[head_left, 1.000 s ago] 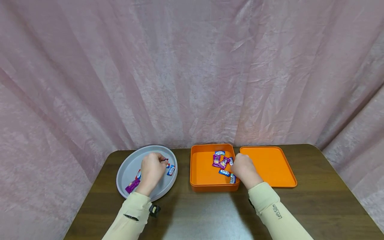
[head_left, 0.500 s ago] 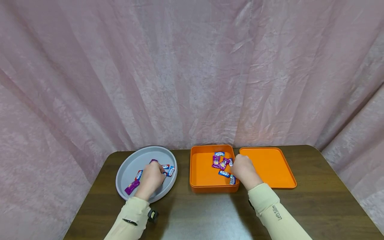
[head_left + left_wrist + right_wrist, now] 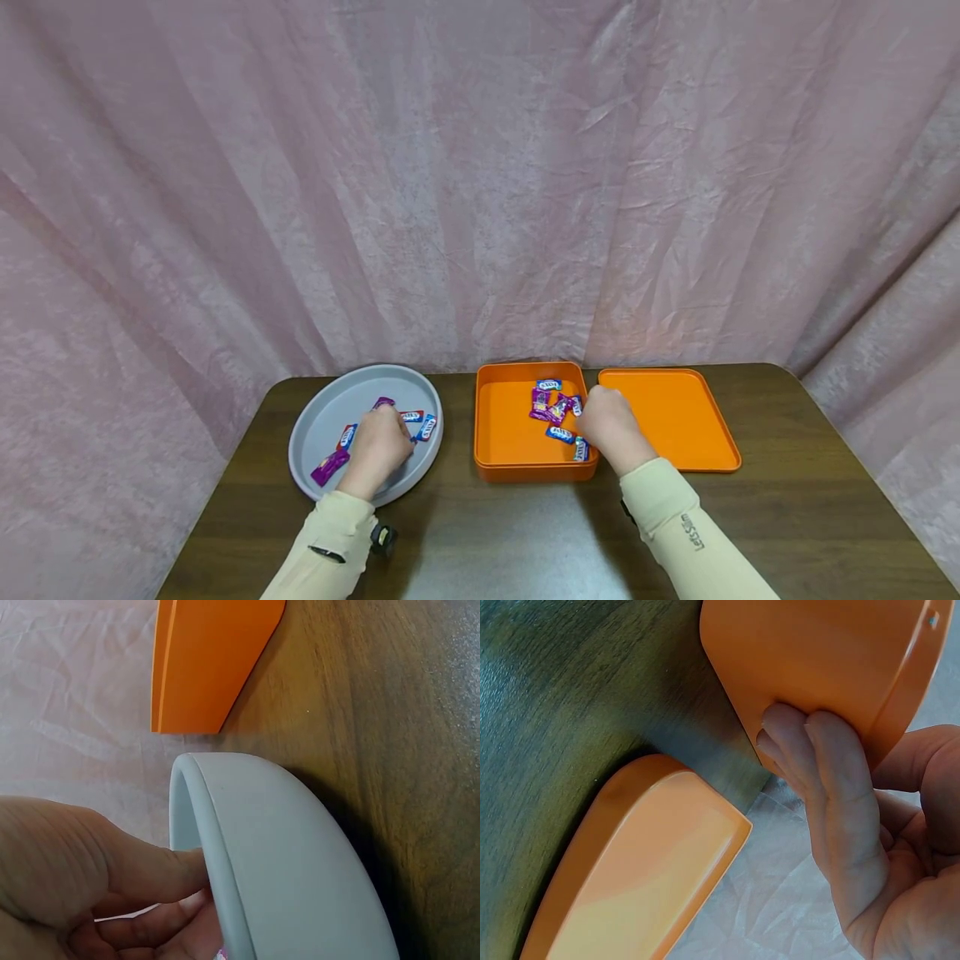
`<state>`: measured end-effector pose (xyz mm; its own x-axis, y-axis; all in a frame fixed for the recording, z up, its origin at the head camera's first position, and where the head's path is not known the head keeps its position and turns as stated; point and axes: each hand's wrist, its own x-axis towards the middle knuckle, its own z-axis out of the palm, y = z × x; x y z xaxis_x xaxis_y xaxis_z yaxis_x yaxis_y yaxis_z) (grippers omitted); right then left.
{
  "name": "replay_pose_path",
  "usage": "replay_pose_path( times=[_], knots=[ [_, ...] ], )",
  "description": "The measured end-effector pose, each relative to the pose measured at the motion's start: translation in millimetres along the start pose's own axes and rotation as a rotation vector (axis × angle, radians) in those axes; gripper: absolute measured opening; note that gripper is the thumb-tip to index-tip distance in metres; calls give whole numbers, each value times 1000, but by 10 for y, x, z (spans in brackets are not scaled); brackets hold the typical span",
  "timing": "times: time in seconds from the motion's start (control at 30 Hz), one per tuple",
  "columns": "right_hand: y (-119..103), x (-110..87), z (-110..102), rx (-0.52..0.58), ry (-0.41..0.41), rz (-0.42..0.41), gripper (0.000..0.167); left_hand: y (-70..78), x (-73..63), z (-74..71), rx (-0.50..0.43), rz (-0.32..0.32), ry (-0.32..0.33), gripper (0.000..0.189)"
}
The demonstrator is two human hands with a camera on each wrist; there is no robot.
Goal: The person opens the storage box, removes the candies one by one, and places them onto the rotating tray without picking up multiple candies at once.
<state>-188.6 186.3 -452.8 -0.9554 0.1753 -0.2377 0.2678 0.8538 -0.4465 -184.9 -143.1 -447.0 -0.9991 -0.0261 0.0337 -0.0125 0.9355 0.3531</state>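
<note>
Nearest us, the front of the wood-grain tabletop [image 3: 480, 542]. Then a purple-wrapped candy [image 3: 330, 467], inside the low wall of the gray round tray [image 3: 360, 387] on our left. Our left hand [image 3: 378, 450] dips in to its right, fingers curled down; a sliver of blue shows at the fingertips, but we cannot tell whether they pinch it. Best, we judge, to take a single wrapper by its middle and lift well clear of the rim. Apart from the tray sits the orange box [image 3: 506, 417], purple and blue candies [image 3: 560, 433] lying toward its right side. Our right hand [image 3: 611, 425] pinches that right wall, fingers along the outside, thumb inside; a light, steady hold should keep the box from sliding. Past that hand the orange lid [image 3: 671, 417] lies flat; we would keep the wrist off it. Behind everything, pink curtain [image 3: 480, 183].
</note>
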Motion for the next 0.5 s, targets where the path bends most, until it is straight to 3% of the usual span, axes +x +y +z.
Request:
replay_pose_path(
  times=[0.13,0.27,0.4,0.5],
  knots=[
    [-3,4,6,3,-4,5,37,37,2,-22,-18,-37,1,20],
    [-4,20,11,-1,1,6,38,142,15,-50,-27,-35,73,16],
    [-4,21,13,-1,1,5,38,335,50,-39,-67,61,189,7],
    [1,17,20,-4,0,0,37,537,75,17,-137,161,216,5]
  ],
)
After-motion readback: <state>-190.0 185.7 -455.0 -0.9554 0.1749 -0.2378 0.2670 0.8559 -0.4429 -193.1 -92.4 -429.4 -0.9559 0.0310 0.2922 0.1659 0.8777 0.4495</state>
